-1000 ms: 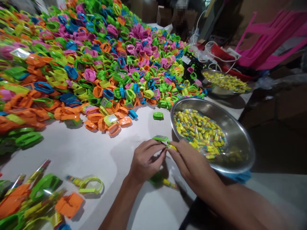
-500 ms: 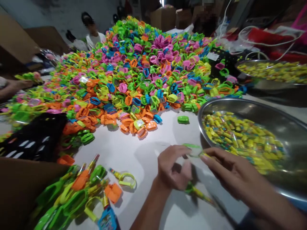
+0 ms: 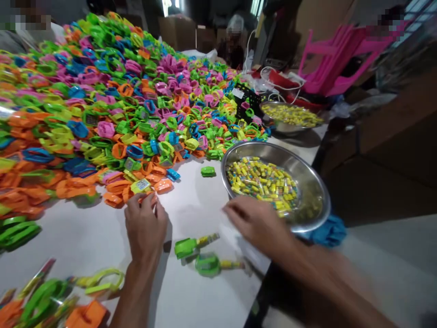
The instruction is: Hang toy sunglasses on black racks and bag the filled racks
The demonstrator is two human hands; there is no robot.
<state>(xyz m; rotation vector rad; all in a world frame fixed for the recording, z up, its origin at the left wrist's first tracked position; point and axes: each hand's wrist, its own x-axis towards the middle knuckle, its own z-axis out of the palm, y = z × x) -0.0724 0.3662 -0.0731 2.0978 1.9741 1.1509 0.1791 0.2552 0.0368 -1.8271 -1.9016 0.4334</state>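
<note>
My left hand [image 3: 146, 223] is at the front edge of a heap of coloured plastic toy watches [image 3: 164, 86]. Its fingers are bent round an orange toy watch [image 3: 154, 197], mostly covered by them. Beside the near rim of a steel bowl [image 3: 316, 191], my right hand [image 3: 256, 221] is slightly blurred, its fingers curled together and their undersides hidden. Small yellow wrapped tubes [image 3: 262, 180] fill part of that bowl. Between my hands, two green toy watches, one nearer the heap [image 3: 186, 248] and one closer to me [image 3: 207, 264], lie on the white table, each with a yellow tube attached.
A single green toy watch [image 3: 208, 171] lies by the bowl. At lower left are several watches with tubes [image 3: 44, 296]. Farther back stand a second bowl of tubes [image 3: 290, 114], a black crate [image 3: 244, 102] and a pink chair [image 3: 331, 59]. Cardboard [image 3: 385, 136] is on the right.
My view has turned right. My hands have parted from the clear green-edged piece between them: the left went to the heap, the right towards the bowl. Two green watches now lie between them.
</note>
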